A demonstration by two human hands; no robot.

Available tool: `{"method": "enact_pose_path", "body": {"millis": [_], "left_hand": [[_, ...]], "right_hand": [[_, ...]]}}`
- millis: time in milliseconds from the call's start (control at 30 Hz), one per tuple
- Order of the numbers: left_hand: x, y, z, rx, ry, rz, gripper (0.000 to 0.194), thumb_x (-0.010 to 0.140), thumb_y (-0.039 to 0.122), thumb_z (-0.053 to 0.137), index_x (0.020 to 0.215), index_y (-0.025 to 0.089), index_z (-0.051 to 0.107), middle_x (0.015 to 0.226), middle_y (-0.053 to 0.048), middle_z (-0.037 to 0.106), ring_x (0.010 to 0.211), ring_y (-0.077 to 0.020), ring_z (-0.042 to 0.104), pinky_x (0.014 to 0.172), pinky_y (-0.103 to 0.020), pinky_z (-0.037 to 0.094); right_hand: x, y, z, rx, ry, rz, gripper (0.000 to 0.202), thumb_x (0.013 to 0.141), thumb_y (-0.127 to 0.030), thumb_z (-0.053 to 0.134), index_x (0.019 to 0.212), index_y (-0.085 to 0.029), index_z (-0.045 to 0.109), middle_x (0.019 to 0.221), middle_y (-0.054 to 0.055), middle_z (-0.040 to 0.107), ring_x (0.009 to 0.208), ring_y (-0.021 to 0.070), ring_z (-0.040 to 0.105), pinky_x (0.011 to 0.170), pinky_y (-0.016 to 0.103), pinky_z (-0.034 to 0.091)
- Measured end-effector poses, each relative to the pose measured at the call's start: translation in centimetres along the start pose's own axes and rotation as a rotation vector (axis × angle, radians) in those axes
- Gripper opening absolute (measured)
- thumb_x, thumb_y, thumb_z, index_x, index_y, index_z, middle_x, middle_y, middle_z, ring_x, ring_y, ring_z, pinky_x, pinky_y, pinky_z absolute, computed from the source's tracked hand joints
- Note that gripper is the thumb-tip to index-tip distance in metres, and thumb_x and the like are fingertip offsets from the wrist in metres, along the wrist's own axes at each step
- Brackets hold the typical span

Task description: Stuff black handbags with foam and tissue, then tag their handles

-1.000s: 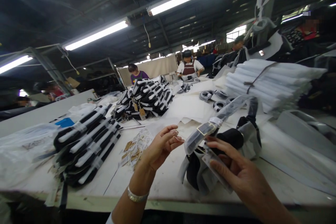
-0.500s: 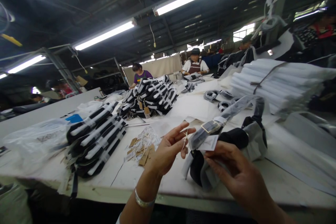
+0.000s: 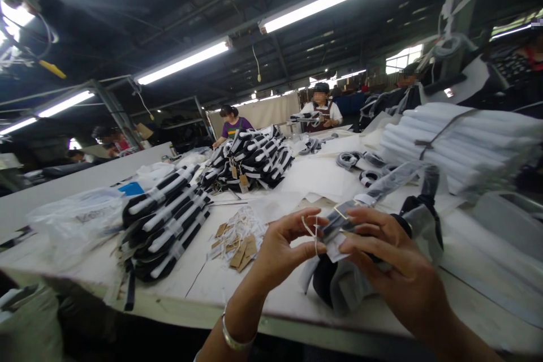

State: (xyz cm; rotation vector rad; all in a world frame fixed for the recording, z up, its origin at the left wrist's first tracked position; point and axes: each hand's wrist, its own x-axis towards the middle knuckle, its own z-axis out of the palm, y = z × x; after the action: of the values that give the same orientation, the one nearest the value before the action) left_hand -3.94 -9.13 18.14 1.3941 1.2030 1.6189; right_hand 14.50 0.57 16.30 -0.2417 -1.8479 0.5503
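Note:
A pale string (image 3: 313, 234) loops over the fingers of my left hand (image 3: 282, 246), whose thumb and fingertips close in at the end of a plastic-wrapped grey strap (image 3: 331, 223). My right hand (image 3: 394, 257) pinches a white tag (image 3: 335, 250) against that strap, with its fingers lying over the strap near a thin gold-coloured buckle (image 3: 340, 212). Under both hands lies a black and grey fabric article (image 3: 339, 288), partly covered by my right hand. To the left of my left hand is a heap of tags (image 3: 241, 240), white and brown with strings.
Stacked black-and-white wrapped straps (image 3: 163, 226) lie at the left, with a bigger pile (image 3: 250, 158) behind. White foam sheets (image 3: 462, 141) are bundled at the right, near several grey coils (image 3: 348, 159). Two co-workers, one person (image 3: 321, 110) in an apron, are across the table (image 3: 271, 308).
My left hand has moved in to the strap's end with the string. My right hand has shifted up and left onto the strap, bringing the tag along. The view has tilted slightly.

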Motion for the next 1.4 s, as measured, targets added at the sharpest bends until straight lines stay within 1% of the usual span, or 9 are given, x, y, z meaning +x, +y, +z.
{"method": "enact_pose_path", "body": {"millis": [133, 267, 367, 600, 800, 933, 1100, 1200, 1400], "left_hand": [[0.0, -0.1, 0.0, -0.033, -0.037, 0.021, 0.058, 0.072, 0.022, 0.086, 0.126, 0.024, 0.064, 0.114, -0.007, 0.074, 0.109, -0.0245, 0.067, 0.099, -0.039, 0.05], [0.1, 0.1, 0.0, -0.092, -0.07, 0.019, 0.059, 0.075, 0.021, 0.084, 0.129, 0.024, 0.061, 0.114, -0.008, 0.074, 0.11, -0.0258, 0.067, 0.098, -0.041, 0.051], [0.0, 0.3, 0.0, -0.107, -0.089, 0.03, 0.058, 0.078, 0.02, 0.082, 0.131, 0.026, 0.06, 0.119, -0.008, 0.072, 0.112, -0.027, 0.066, 0.099, -0.043, 0.05], [-0.8, 1.7, 1.1, 0.38, 0.025, 0.087, 0.083, 0.075, 0.023, 0.083, 0.148, 0.032, 0.043, 0.119, -0.003, 0.072, 0.113, -0.0251, 0.065, 0.106, -0.04, 0.042], [-0.1, 0.3, 2.5, 0.665, 0.18, 0.176, 0.085, 0.08, 0.025, 0.076, 0.152, 0.033, 0.033, 0.108, -0.001, 0.073, 0.082, -0.0191, 0.067, 0.079, -0.031, 0.05], [0.3, -0.5, 2.8, 0.748, 0.202, 0.214, 0.087, 0.082, 0.016, 0.066, 0.155, 0.032, 0.022, 0.106, 0.0, 0.074, 0.079, -0.0178, 0.066, 0.077, -0.03, 0.05], [0.0, -0.3, 3.3, 0.76, 0.216, 0.215, 0.09, 0.079, 0.014, 0.066, 0.155, 0.032, 0.022, 0.098, 0.001, 0.074, 0.074, -0.0166, 0.067, 0.07, -0.027, 0.051], [-0.3, 0.0, 3.8, 0.777, 0.221, 0.235, 0.092, 0.077, 0.01, 0.064, 0.155, 0.033, 0.021, 0.082, 0.006, 0.072, 0.069, -0.0146, 0.067, 0.068, -0.025, 0.051], [-0.5, 0.1, 4.5, 0.707, 0.347, 0.204, 0.079, 0.084, 0.019, 0.068, 0.152, 0.033, 0.031, 0.075, 0.008, 0.069, 0.067, -0.0118, 0.066, 0.07, -0.023, 0.05]], "right_hand": [[1.1, -0.6, 0.1, -0.024, -0.107, -0.015, 0.009, 0.088, -0.024, 0.064, 0.088, -0.028, 0.072, 0.09, 0.001, 0.075, 0.087, 0.0199, 0.071, 0.081, 0.03, 0.058], [2.1, -0.4, 0.6, -0.104, -0.154, 0.154, 0.028, 0.085, -0.029, 0.067, 0.113, -0.03, 0.063, 0.088, -0.003, 0.077, 0.079, 0.0188, 0.074, 0.071, 0.026, 0.056], [2.8, -0.4, 0.6, -0.165, -0.244, 0.158, 0.039, 0.087, -0.028, 0.064, 0.125, -0.033, 0.056, 0.091, -0.004, 0.077, 0.079, 0.0184, 0.074, 0.072, 0.027, 0.055], [4.1, -1.1, 0.5, -0.226, -0.341, 0.155, 0.054, 0.085, -0.023, 0.064, 0.135, -0.035, 0.048, 0.088, -0.007, 0.077, 0.08, 0.0193, 0.074, 0.073, 0.03, 0.053], [3.6, -0.7, 0.9, -0.125, -0.282, 0.094, 0.064, 0.087, -0.023, 0.066, 0.146, -0.034, 0.043, 0.088, -0.005, 0.077, 0.078, 0.0181, 0.074, 0.077, 0.029, 0.055], [3.0, -0.4, 1.0, -0.217, -0.271, -0.057, 0.063, 0.092, -0.022, 0.061, 0.15, -0.034, 0.039, 0.11, 0.0, 0.075, 0.088, 0.0186, 0.073, 0.082, 0.029, 0.056], [3.0, -0.3, 1.1, -0.361, -0.09, -0.251, 0.048, 0.088, -0.017, 0.063, 0.135, -0.028, 0.06, 0.112, 0.006, 0.072, 0.095, 0.0223, 0.07, 0.087, 0.035, 0.057], [2.9, 0.2, 1.3, -0.189, 0.023, -0.352, 0.037, 0.086, -0.016, 0.065, 0.122, -0.025, 0.067, 0.11, 0.008, 0.07, 0.103, 0.0234, 0.067, 0.093, 0.038, 0.055], [2.0, 1.3, 2.0, 0.162, 0.076, -0.098, 0.034, 0.09, -0.013, 0.061, 0.121, -0.025, 0.065, 0.125, 0.006, 0.066, 0.117, 0.0208, 0.063, 0.105, 0.035, 0.05]]}}
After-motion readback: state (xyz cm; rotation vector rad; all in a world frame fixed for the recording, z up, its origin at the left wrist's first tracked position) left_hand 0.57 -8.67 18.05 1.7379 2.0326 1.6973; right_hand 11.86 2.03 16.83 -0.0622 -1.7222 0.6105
